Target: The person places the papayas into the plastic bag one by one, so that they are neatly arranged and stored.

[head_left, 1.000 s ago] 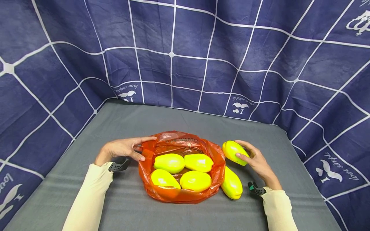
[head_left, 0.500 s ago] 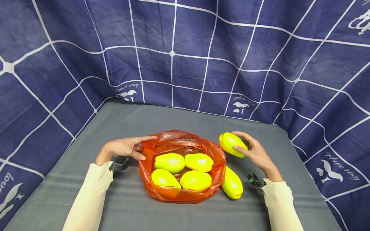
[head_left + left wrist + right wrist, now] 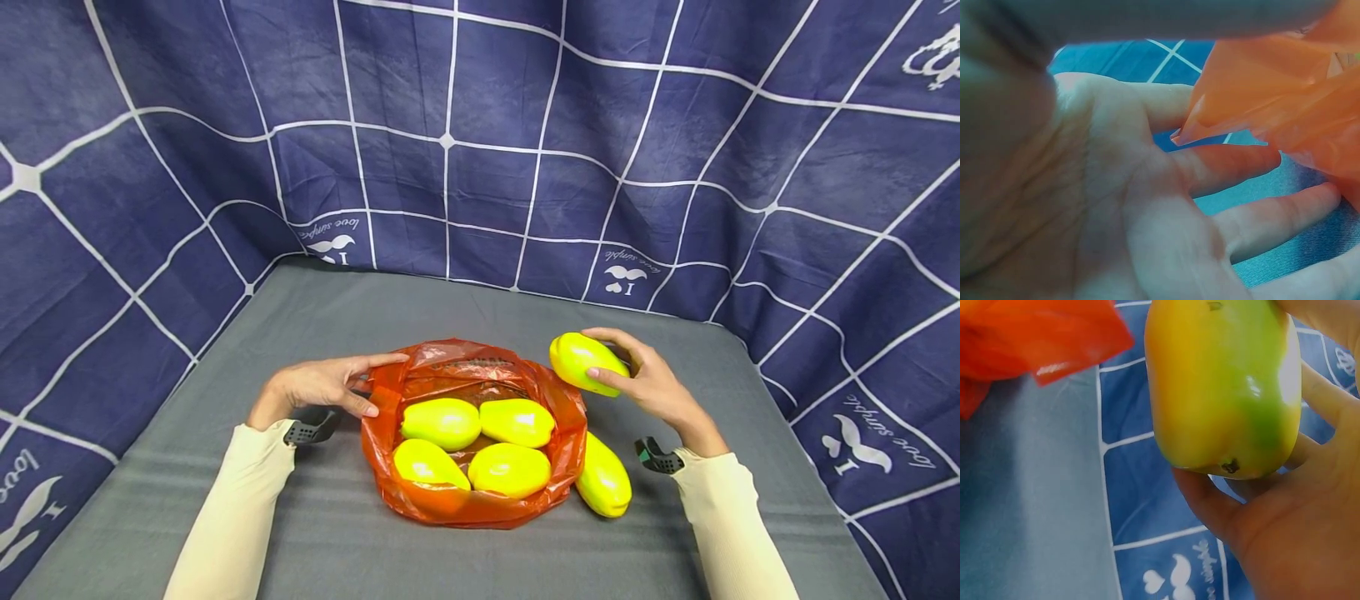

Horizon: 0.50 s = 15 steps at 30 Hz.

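Observation:
An orange-red plastic bag (image 3: 474, 515) sits with its mouth facing up and several yellow papayas (image 3: 510, 470) inside. At its left rim, my left hand (image 3: 318, 387) holds the plastic between thumb and forefinger; the other fingers reach out fairly straight below, as the left wrist view shows. Off the bag's upper right rim, my right hand (image 3: 651, 379) grips a yellow-green papaya (image 3: 1222, 387), thumb on the near side and fingers round the far side. Another papaya (image 3: 604, 477) lies on the table against the bag's right side.
A grey cloth covers the table (image 3: 315, 533). Behind and on both sides hangs a blue curtain (image 3: 487, 192) with white grid lines. Dark straps (image 3: 658, 457) are on both wrists.
My right hand has raised its papaya and brought it left, from beside the bag to over its upper right rim. The left hand and the bag have stayed put.

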Tool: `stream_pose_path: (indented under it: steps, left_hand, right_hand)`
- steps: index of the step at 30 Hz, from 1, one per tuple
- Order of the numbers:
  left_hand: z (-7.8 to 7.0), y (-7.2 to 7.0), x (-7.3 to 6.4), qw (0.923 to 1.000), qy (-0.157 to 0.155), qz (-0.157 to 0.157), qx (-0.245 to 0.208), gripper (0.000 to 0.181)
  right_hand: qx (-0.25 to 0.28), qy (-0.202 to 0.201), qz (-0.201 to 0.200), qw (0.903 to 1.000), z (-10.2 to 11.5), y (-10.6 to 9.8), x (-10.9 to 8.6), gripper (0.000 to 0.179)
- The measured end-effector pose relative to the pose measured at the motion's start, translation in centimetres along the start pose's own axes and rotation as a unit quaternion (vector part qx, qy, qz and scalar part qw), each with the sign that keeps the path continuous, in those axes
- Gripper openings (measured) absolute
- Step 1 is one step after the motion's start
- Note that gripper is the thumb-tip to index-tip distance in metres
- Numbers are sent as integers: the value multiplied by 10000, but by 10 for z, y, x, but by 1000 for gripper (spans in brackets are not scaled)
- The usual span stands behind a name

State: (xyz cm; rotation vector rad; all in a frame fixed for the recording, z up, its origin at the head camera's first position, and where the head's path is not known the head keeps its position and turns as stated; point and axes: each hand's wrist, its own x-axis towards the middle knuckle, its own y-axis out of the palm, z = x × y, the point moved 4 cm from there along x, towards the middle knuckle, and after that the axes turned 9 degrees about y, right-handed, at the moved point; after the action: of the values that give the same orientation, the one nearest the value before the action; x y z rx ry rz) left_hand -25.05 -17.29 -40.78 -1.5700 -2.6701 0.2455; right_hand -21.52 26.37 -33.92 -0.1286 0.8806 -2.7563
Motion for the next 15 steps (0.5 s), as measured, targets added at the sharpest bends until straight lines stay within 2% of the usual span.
stream_pose_path:
  steps: [5, 15]
  left_hand:
    - [0, 0, -1, 10000, -62, -23, -40, 95]
    - [2, 0, 1, 10000, -39, 10, -6, 95]
  right_hand:
    - [-56, -97, 260, 9996, 14, 7, 9, 52]
    - [-363, -599, 798, 9943, 41, 34, 25, 52]
